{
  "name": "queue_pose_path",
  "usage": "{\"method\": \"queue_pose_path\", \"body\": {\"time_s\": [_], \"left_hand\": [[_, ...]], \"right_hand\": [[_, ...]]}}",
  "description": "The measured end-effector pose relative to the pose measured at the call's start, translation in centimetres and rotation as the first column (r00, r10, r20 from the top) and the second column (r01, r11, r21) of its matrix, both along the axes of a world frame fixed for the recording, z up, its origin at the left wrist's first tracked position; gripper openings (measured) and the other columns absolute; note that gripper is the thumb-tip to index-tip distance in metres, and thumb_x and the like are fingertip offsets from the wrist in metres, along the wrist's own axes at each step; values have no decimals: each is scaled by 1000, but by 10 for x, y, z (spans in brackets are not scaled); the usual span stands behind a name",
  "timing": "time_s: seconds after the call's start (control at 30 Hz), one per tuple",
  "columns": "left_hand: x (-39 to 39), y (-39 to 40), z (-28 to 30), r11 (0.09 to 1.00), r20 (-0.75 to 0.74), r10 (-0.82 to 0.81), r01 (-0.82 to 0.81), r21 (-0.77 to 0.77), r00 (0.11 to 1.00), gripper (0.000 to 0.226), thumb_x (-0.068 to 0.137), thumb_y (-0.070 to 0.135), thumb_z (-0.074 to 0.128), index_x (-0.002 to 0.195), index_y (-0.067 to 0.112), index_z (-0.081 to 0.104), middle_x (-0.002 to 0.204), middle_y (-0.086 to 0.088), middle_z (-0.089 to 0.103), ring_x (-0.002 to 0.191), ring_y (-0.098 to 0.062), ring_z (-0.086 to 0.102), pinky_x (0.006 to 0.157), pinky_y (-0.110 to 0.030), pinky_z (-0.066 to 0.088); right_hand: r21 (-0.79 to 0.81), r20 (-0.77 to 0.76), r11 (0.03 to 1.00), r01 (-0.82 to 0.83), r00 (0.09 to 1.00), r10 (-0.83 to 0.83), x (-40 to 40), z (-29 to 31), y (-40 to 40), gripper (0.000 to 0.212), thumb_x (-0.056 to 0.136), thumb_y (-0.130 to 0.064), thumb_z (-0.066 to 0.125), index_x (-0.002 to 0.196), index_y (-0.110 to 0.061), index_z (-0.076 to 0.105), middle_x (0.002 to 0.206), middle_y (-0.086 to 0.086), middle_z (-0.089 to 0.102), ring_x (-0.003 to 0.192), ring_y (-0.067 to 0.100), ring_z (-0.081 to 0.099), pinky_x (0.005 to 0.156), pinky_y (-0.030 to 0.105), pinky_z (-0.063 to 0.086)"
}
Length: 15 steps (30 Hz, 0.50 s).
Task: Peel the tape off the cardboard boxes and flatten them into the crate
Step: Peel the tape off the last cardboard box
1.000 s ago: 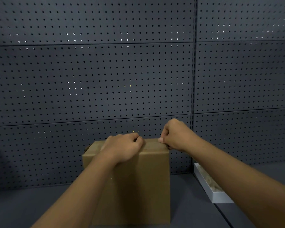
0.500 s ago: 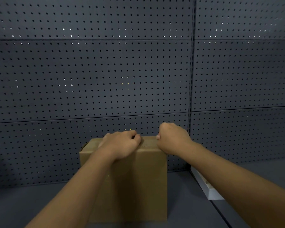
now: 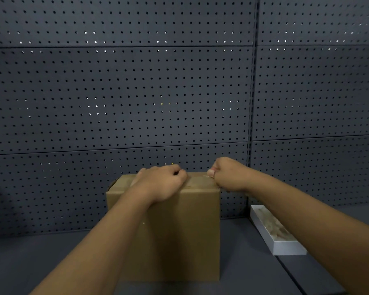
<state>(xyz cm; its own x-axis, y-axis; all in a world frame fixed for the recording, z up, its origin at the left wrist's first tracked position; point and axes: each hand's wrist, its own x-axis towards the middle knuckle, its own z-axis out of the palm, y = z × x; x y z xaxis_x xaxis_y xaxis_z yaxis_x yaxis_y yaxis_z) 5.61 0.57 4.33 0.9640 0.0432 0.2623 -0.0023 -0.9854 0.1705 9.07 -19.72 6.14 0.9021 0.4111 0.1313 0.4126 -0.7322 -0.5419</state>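
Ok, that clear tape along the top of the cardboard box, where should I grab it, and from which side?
Probably at its right end, coming from the right. The clear tape runs along the top of the upright cardboard box to its right edge, where the right hand pinches it. The left hand rests on the box top, steadying it for a leftward peel.
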Motion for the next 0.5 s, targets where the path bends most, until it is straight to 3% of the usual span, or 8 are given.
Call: {"method": "queue_pose_path", "body": {"time_s": [0.1,0.2,0.27,0.37,0.5], "left_hand": [[-1,1,-1,1000,-2,-5,5,-2,1000,41,104,57,20,109,36,55,120,4,66,114,-23,58,104,-50,34],[-2,1,1,1000,-6,-1,1,-2,1000,42,105,57,20,112,36,55,122,3,66,115,-23,57,103,-49,33],[-3,1,1,1000,-13,-4,4,1,1000,42,105,58,19,113,36,55,123,3,66,115,-23,56,102,-49,33],[-6,0,1,1000,-6,-10,10,6,1000,40,106,57,19,112,37,53,124,2,66,115,-24,56,104,-50,34],[-6,0,0,1000,-5,-12,12,10,1000,42,105,58,19,115,36,53,123,1,66,114,-24,57,103,-51,35]], "right_hand": [[128,-32,991,23,999,-19,-2,4,-2,28,108,-21,43,83,-10,51,79,14,49,69,26,46,61,33,47],[171,30,985,15,999,-21,-6,6,-3,28,105,-29,52,85,-10,52,82,13,53,72,25,48,62,30,50],[174,2,985,13,1000,-14,-7,7,-2,35,99,-37,63,89,-4,60,86,14,66,73,24,56,68,41,56],[184,10,983,6,1000,-8,-7,9,-1,21,94,-32,74,88,-13,71,93,13,74,73,21,60,76,48,61],[113,61,993,24,998,-31,-7,10,6,26,98,-26,70,97,0,75,93,14,72,75,14,59,62,24,50]]}}
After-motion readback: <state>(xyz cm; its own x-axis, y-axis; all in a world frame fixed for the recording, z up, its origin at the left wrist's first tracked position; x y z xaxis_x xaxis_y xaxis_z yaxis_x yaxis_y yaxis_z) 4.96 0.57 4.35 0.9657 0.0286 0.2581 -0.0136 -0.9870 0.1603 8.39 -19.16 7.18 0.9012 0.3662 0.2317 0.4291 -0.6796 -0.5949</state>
